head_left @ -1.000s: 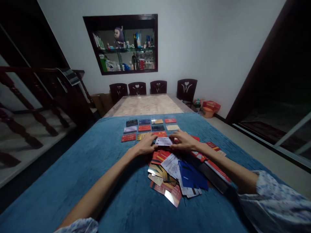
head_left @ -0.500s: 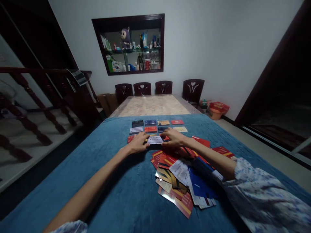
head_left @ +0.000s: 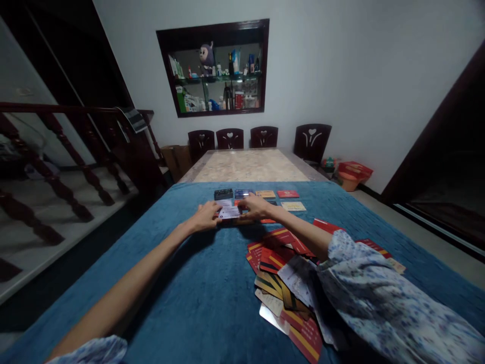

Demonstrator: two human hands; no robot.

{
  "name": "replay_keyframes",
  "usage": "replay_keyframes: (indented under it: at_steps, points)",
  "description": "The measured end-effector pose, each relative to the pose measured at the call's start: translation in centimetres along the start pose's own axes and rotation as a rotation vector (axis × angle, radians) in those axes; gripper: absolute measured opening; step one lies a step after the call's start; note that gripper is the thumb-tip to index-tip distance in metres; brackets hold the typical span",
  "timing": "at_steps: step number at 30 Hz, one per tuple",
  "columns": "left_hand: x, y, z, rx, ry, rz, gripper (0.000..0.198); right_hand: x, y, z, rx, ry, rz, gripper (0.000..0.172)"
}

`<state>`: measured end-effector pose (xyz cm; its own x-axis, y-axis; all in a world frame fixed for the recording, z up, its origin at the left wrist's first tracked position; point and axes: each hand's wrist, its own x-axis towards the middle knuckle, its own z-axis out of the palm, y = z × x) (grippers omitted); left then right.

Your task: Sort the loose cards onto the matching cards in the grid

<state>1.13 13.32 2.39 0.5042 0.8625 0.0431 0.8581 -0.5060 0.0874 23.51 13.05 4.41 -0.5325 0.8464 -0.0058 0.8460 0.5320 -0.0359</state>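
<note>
Between my two hands is a pale lilac-white card (head_left: 229, 212), held flat by its short ends. My left hand (head_left: 205, 217) has its fingers closed on the left end. The fingers of my right hand (head_left: 254, 208) close on the right end. Behind and around them lie rows of sorted cards: a black stack (head_left: 223, 193), a blue stack (head_left: 243, 193), a yellow-orange stack (head_left: 265, 194), a red one (head_left: 288, 194) and a cream card (head_left: 293, 206). My hands cover part of the nearer rows. Whether more cards sit under the held one is unclear.
A loose, overlapping heap of red, gold and white cards (head_left: 282, 283) spreads under my right forearm. Blue cloth (head_left: 182, 293) covers the near part of the table, its marble-like top (head_left: 250, 164) showing beyond. Chairs (head_left: 264, 137) stand at the far end.
Both hands have carried the lilac-white card forward and left, from in front of the nearest row to over the left side of the rows. The view has shifted slightly.
</note>
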Motion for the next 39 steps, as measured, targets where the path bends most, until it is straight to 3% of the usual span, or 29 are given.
replay_keyframes:
  at_steps: [8, 19, 28, 39]
  points:
    - [1.0, -1.9, -1.1, 0.078, -0.051, -0.077, 0.048, 3.3, -0.8, -0.5, -0.004, -0.026, 0.024, 0.028]
    - [3.4, -3.4, -1.0, 0.123, -0.075, -0.129, 0.043, 7.3, 0.7, 0.7, 0.006, -0.048, 0.052, 0.035]
    - [4.8, -4.9, 0.4, 0.110, -0.062, -0.126, 0.040, 8.4, 0.4, 0.8, -0.042, -0.114, 0.072, 0.038]
    - [5.8, -5.7, 1.0, 0.075, -0.057, -0.021, 0.031, 9.7, -0.4, 0.7, -0.077, -0.153, 0.106, 0.040]
